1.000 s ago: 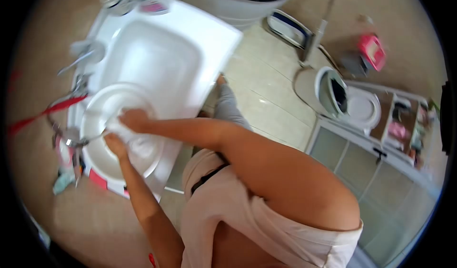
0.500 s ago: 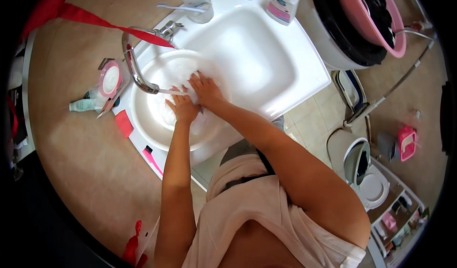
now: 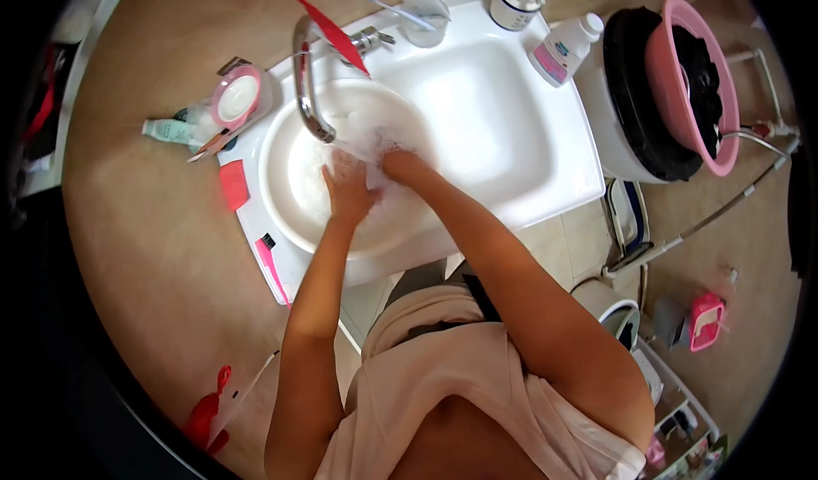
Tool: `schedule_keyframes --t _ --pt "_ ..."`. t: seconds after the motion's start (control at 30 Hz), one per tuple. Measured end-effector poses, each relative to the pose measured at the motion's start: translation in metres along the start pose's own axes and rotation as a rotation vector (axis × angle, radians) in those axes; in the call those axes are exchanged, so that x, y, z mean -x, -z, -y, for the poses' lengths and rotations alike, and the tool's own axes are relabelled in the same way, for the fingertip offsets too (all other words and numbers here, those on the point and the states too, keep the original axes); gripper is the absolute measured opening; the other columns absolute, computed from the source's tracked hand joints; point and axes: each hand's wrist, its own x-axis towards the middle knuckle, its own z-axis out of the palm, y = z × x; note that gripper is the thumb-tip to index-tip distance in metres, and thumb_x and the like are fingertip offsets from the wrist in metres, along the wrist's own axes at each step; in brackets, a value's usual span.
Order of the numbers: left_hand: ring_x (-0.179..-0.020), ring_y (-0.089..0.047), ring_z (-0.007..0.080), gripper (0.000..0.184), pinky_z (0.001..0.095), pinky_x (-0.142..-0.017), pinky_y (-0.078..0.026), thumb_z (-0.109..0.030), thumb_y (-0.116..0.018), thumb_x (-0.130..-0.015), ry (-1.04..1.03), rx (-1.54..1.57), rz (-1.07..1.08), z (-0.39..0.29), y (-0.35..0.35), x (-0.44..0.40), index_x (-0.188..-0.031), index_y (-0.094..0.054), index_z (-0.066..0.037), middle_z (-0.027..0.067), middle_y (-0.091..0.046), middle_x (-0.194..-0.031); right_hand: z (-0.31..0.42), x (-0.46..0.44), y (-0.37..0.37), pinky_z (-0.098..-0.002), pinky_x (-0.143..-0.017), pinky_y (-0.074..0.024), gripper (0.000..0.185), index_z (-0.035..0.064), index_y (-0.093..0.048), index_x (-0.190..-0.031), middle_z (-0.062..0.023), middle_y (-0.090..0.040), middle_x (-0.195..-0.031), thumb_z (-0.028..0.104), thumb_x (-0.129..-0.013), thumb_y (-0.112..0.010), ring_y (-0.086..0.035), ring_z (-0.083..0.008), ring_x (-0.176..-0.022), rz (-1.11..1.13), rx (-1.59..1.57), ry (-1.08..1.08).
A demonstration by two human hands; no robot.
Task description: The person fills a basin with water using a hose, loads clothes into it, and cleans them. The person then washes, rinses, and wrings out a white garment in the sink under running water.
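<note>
Reaching into one white basin point(image 3: 274, 164), which rings the fingers, are two hands: the left hand point(image 3: 349, 197) with fingers spread, their tips blurred, and the right hand point(image 3: 404, 168) with fingers hidden under foam point(image 3: 394, 141), so whether they grip anything I cannot tell. One faucet point(image 3: 304, 79) ends just beyond the left fingers; one pink brush point(image 3: 269, 263) lies to their left.
</note>
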Motion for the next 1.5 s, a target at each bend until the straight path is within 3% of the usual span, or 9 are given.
schedule_keyframes --t 0.07,0.2,0.43,0.67,0.77,0.87,0.97,1.13,1.5 --pt "-0.128 -0.042 0.0332 0.057 0.0539 -0.11 -0.023 -0.037 -0.069 -0.076 -0.069 -0.145 -0.472 0.001 -0.01 0.026 -0.123 -0.058 -0.007 0.0162 -0.054 -0.128 0.015 0.031 0.034 -0.0437 -0.087 -0.0476 0.029 0.0021 -0.062 -0.112 -0.0224 -0.063 -0.11 0.015 -0.087 -0.052 -0.061 -0.0324 -0.104 -0.194 -0.088 0.04" --pt "-0.089 -0.06 0.0308 0.031 0.0422 -0.078 -0.05 -0.024 -0.07 -0.07 0.17 0.013 -0.297 0.02 -0.032 0.037 -0.094 -0.063 -0.005 0.0122 -0.061 -0.096 0.04 0.082 0.044 -0.0422 -0.093 -0.0453 0.026 0.0044 -0.059 -0.111 -0.0209 -0.054 -0.123 0.013 -0.086 -0.056 -0.053 -0.0346 -0.113 -0.692 -0.009 0.073" --pt "-0.082 -0.061 0.0339 0.014 0.0434 -0.071 -0.049 -0.015 -0.062 -0.075 0.127 0.452 -0.285 0.031 -0.02 0.05 -0.086 -0.057 -0.007 0.016 -0.062 -0.086 0.046 0.093 0.018 -0.0426 -0.093 -0.0452 0.039 0.0064 -0.056 -0.122 -0.0187 -0.048 -0.123 0.011 -0.084 -0.06 -0.052 -0.0359 -0.11 -0.386 -0.016 0.183" --pt "-0.081 -0.062 0.033 0.015 0.0423 -0.072 -0.047 -0.013 -0.059 -0.08 -0.04 0.555 -0.229 0.025 -0.003 0.073 -0.09 -0.051 -0.006 0.0145 -0.062 -0.085 0.055 0.104 0.019 -0.0462 -0.093 -0.0424 0.029 0.0141 -0.066 -0.11 -0.0165 -0.053 -0.116 0.014 -0.081 -0.062 -0.052 -0.0338 -0.111 -0.436 0.291 0.1" --pt "-0.082 -0.061 0.0332 0.015 0.0421 -0.072 -0.047 -0.013 -0.059 -0.081 0.034 0.552 -0.296 0.02 -0.003 0.085 -0.091 -0.052 -0.006 0.0147 -0.062 -0.089 0.064 0.113 0.035 -0.048 -0.093 -0.0404 0.022 0.0119 -0.069 -0.102 -0.0148 -0.051 -0.122 0.012 -0.08 -0.063 -0.05 -0.0338 -0.113 -0.47 0.063 0.164" --pt "-0.083 -0.062 0.0345 0.017 0.0441 -0.073 -0.048 -0.017 -0.06 -0.083 0.101 0.733 -0.354 0.023 -0.005 0.086 -0.095 -0.053 -0.007 0.0145 -0.062 -0.093 0.077 0.119 0.051 -0.0461 -0.085 -0.0439 0.013 0.011 -0.07 -0.09 -0.0126 -0.058 -0.115 0.017 -0.08 -0.066 -0.056 -0.0326 -0.104 -1.072 0.051 0.488" --pt "-0.085 -0.063 0.0313 0.024 0.0415 -0.074 -0.049 -0.024 -0.061 -0.085 0.1 0.959 -0.507 0.012 -0.009 0.087 -0.103 -0.054 -0.009 0.0135 -0.062 -0.098 0.095 0.124 0.083 -0.0444 -0.077 -0.0471 0.014 0.0098 -0.068 -0.095 -0.0145 -0.064 -0.103 0.016 -0.085 -0.062 -0.06 -0.0339 -0.093 -0.761 -0.168 0.544" --pt "-0.114 -0.055 0.0332 0.067 0.04 -0.096 -0.042 -0.052 -0.066 -0.08 0.399 1.127 -0.42 -0.038 0.017 0.087 -0.126 -0.051 -0.007 0.0197 -0.055 -0.125 0.149 0.175 0.153 -0.0422 -0.061 -0.0486 0.013 0.0077 -0.064 -0.098 -0.0157 -0.064 -0.082 0.015 -0.09 -0.058 -0.061 -0.0371 -0.072 -0.863 -0.196 0.651" --pt "-0.095 -0.061 0.0382 0.042 0.0409 -0.081 -0.048 -0.013 -0.062 -0.081 0.428 1.022 -1.022 -0.074 0.09 0.099 -0.122 -0.054 -0.006 0.0185 -0.063 -0.108 0.226 0.274 0.264 -0.0418 -0.061 -0.0455 0.012 0.0079 -0.063 -0.098 -0.0161 -0.062 -0.08 0.015 -0.09 -0.057 -0.06 -0.0356 -0.072 -0.91 -0.363 1.002"
